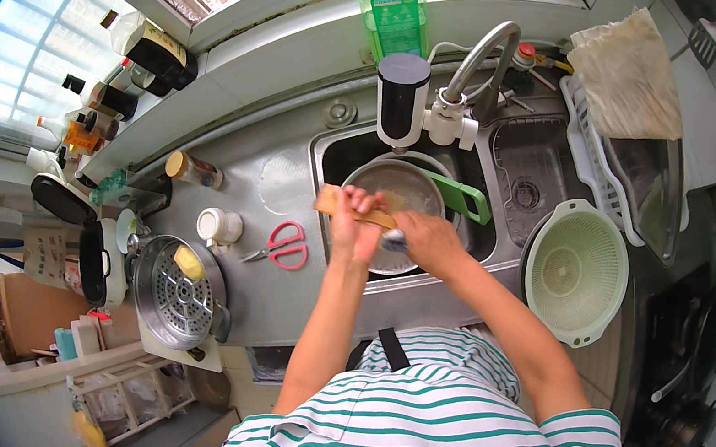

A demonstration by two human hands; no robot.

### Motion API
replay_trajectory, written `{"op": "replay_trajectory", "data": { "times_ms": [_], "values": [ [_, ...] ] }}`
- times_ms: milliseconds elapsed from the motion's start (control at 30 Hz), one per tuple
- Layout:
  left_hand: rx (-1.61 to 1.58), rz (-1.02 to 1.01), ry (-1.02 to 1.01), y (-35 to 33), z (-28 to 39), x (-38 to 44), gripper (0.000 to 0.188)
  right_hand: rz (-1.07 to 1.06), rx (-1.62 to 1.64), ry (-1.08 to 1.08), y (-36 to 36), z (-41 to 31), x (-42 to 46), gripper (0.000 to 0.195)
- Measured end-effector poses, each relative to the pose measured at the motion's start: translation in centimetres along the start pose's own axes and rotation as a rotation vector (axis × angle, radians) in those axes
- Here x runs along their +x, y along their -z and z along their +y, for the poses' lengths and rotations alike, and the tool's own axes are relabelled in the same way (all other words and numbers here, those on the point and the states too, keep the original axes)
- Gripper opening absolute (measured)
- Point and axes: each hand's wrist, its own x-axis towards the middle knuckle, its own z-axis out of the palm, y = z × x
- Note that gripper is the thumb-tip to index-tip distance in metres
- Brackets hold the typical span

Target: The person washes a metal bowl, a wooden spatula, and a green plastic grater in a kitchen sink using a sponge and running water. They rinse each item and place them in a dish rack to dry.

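Observation:
Above a round metal pan (394,184) in the left sink basin, my left hand (356,223) grips a long, orange-brown root vegetable (331,200), whose exact kind I cannot tell. At the vegetable's other end is my right hand (424,239), closed around a blurred, dark and silvery tool (395,239), perhaps a peeler. A knife or utensil with a wide green handle (466,199) lies over the basin, right of the pan. Red-handled scissors (288,246) rest on the steel counter left of the sink.
A faucet (488,52) with a black and white attachment (400,101) overhangs the basin. A pale green colander (576,273) stands right of the sink. Left are a steel steamer (179,294) holding a peeled yellow piece (190,262), a white jar (219,226) and a lidded jar (194,170).

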Motion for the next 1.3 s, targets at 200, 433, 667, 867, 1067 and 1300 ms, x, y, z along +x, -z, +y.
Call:
{"op": "replay_trajectory", "data": {
  "times_ms": [200, 433, 667, 867, 1067, 1300],
  "values": [
    [-0.052, -0.064, -0.014, -1.1, 1.7, 0.3, 0.032, 0.047, -0.167, 0.017, -0.4, -1.3, 0.6, 0.032],
    [0.019, 0.027, -0.012, -2.9, 1.6, 0.2, 0.03, 0.151, -0.207, 0.141, 0.5, -1.2, 1.4, 0.041],
    [-0.088, 0.158, -0.007, -1.3, 3.3, 1.0, 0.045, 0.079, -0.117, 0.034, 2.3, -0.1, -1.1, 0.042],
    [0.048, 0.087, 0.001, -0.3, 1.8, 0.5, 0.042, -0.02, 0.115, -0.182, 1.8, -0.9, -1.3, 0.038],
    [0.099, 0.126, 0.07, 0.6, -2.6, -1.7, 0.03, -0.138, 0.711, -0.725, -1.1, -1.8, -0.6, 0.036],
    [0.475, 0.231, 0.155, 4.1, -2.5, -3.3, 0.029, -0.31, 0.591, -0.796, -3.6, -1.4, -3.8, 0.047]
  ]
}}
